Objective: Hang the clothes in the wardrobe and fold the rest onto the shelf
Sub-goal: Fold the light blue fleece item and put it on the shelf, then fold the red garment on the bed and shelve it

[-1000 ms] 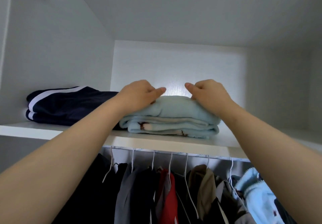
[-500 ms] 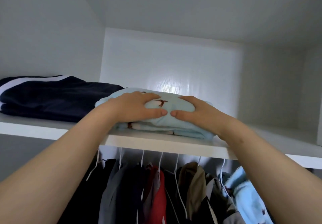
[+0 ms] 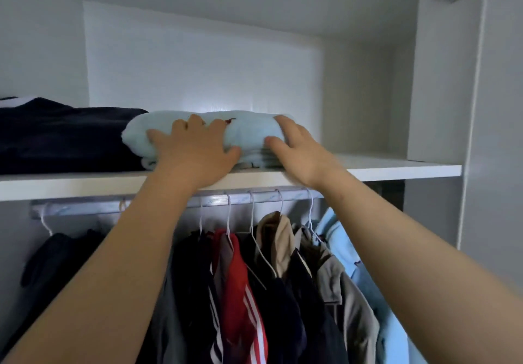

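Head view: task is looking close to its end. Bundle [image 3: 249,134], light blue and folded, is lying on the shelf [image 3: 396,167] near the front lip. It is touching the navy pile [image 3: 65,134] at its 9 o'clock, and bare shelf is showing at its 3 o'clock. At 6 o'clock, under the shelf, the rail [image 3: 215,201] is carrying a packed row of clothes [image 3: 240,293]: dark, red-striped, tan, grey and light blue.

Hanging is judged done, as far as the frame is showing. Cannot tell whether more garments are waiting outside it. What is left is probably only squaring the bundle and letting go.

Both arms are reaching up and forward, forearms coming in from 7 and 5 o'clock.
- Left hand [image 3: 195,151] is pressing on the bundle's front and top. Its fingers [image 3: 195,121] are spread wide, thumb pointing toward 3 o'clock.
- Right hand [image 3: 297,151] is lying against the bundle's 3 o'clock end. Its fingers [image 3: 285,124] are close together and fairly straight over the top corner, thumb on the front face.

Neither hand appears to be lifting; the bundle's weight is resting on the shelf.
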